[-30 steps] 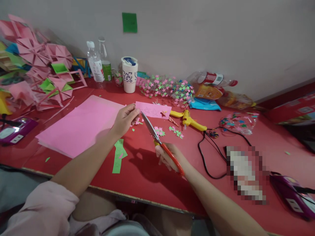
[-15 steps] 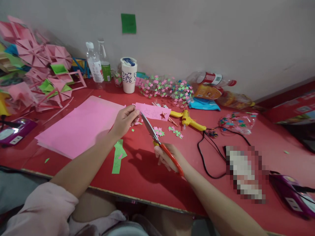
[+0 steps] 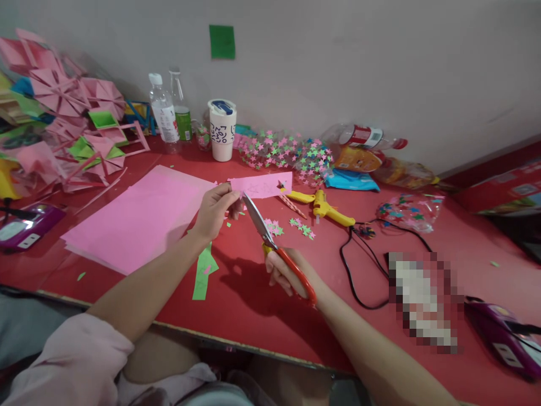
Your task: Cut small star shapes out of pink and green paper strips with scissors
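My left hand [image 3: 216, 210] pinches one end of a small pink paper strip [image 3: 262, 185] with star outlines drawn on it, holding it above the red table [image 3: 253, 304]. My right hand [image 3: 287, 270] grips red-handled scissors [image 3: 270, 239]; their blades point up and left, with the tips at the strip's lower edge beside my left fingers. Small cut paper stars [image 3: 274, 227] lie on the table just under the blades.
A large pink sheet [image 3: 139, 217] and a green scrap [image 3: 203, 270] lie at left. A yellow glue gun [image 3: 330, 208] with a black cord [image 3: 359, 265], a white cup [image 3: 222, 129], bottles [image 3: 164, 113], a star pile [image 3: 287, 151], folded pinwheels [image 3: 63, 118] and purple devices [image 3: 502, 332] surround them.
My left hand has lifted and turned the pink strip a little, so it sits higher and flatter. The scissors and my right hand stay nearly where they were.
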Motion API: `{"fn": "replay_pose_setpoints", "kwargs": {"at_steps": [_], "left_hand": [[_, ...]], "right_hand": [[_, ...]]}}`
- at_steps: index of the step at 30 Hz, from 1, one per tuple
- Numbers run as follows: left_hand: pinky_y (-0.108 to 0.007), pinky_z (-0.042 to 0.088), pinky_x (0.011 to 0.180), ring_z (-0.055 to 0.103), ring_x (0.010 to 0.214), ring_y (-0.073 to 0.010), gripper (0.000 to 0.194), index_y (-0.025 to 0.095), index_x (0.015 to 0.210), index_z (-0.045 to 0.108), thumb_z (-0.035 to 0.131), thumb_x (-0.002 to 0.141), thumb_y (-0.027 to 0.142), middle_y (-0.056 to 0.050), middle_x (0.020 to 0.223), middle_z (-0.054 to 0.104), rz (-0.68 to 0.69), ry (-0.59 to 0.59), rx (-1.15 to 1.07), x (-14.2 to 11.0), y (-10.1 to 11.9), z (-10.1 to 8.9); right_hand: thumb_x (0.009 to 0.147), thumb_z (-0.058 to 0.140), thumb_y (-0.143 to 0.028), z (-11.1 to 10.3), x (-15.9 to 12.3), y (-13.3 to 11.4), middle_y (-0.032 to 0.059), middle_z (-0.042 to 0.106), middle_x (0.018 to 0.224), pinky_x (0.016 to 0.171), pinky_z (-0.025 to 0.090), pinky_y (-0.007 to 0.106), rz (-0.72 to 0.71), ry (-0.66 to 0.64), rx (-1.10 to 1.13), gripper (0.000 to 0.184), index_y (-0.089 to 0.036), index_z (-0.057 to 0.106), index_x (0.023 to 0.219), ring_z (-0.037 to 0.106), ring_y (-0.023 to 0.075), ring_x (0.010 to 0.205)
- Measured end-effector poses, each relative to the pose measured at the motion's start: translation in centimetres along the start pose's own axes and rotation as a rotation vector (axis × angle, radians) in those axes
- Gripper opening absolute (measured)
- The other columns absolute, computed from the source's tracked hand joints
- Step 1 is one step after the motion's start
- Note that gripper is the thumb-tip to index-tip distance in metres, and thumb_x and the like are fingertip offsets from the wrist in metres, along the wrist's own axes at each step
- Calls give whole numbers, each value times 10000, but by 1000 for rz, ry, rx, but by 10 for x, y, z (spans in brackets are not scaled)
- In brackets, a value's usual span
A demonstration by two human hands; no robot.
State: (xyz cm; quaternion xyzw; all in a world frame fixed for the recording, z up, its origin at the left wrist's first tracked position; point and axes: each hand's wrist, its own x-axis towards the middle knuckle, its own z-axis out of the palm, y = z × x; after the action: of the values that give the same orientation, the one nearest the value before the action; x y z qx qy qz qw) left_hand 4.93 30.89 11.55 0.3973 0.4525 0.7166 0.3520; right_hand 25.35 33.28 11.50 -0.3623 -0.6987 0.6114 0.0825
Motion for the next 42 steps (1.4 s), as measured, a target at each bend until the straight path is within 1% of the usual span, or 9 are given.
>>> {"fn": "replay_pose_setpoints", "kwargs": {"at_steps": [5,10,12,16,24,27,31,34,42], "left_hand": [[-192,360,396,483,401,-48,140,180,643,574,566,776,220,38,520,571,-5,36,-90,-3,-1,4],[-198,360,402,479,409,-51,152,179,638,566,575,775,245,42,526,569,13,39,-86,-5,-4,6],[-199,366,413,473,411,-49,181,178,620,558,577,780,260,42,520,560,12,35,-73,-6,-5,7],[-195,365,421,450,410,-46,223,179,583,545,563,790,262,42,488,530,16,39,-50,-9,-7,10],[-188,332,392,437,409,-47,207,173,587,565,566,777,255,41,479,515,-25,16,-88,-10,-5,12],[-183,331,394,437,407,-41,209,171,583,562,572,778,245,43,487,519,-35,30,-103,-10,-6,13],[-182,335,403,440,411,-33,229,168,568,547,579,781,243,39,519,541,-32,51,-117,-11,-9,16],[-184,334,408,440,412,-37,255,169,551,528,572,789,249,41,499,526,-43,61,-121,-13,-10,18],[-192,333,417,429,406,-44,256,173,551,519,581,779,273,41,474,507,-88,96,-124,-15,-7,23]], "right_hand": [[725,499,-766,1,-1,0,-99,368,334,545,507,284,-22,3,7,559,-219,458,617,410,81,314],[650,526,-826,2,0,2,-106,366,330,564,530,301,-17,4,36,613,-217,465,617,377,70,302],[658,516,-833,2,0,3,-104,372,334,570,536,303,-43,-9,56,618,-217,470,627,381,72,309],[714,497,-806,0,1,7,-107,371,333,591,549,321,-91,-52,91,595,-216,471,646,361,69,305],[728,482,-804,-1,2,8,-108,372,335,597,555,328,-95,-69,86,600,-210,473,647,357,63,301],[746,460,-800,3,1,8,-108,367,333,579,553,322,-92,-51,93,596,-212,465,650,349,63,293],[745,473,-787,8,0,10,-110,372,340,533,540,302,-60,7,100,582,-213,463,647,358,62,273],[740,482,-782,11,0,12,-112,371,336,502,525,292,-44,31,116,572,-218,455,647,355,64,261],[760,475,-745,14,-1,10,-111,365,321,486,507,273,-29,80,80,539,-223,446,633,363,68,269]]}}
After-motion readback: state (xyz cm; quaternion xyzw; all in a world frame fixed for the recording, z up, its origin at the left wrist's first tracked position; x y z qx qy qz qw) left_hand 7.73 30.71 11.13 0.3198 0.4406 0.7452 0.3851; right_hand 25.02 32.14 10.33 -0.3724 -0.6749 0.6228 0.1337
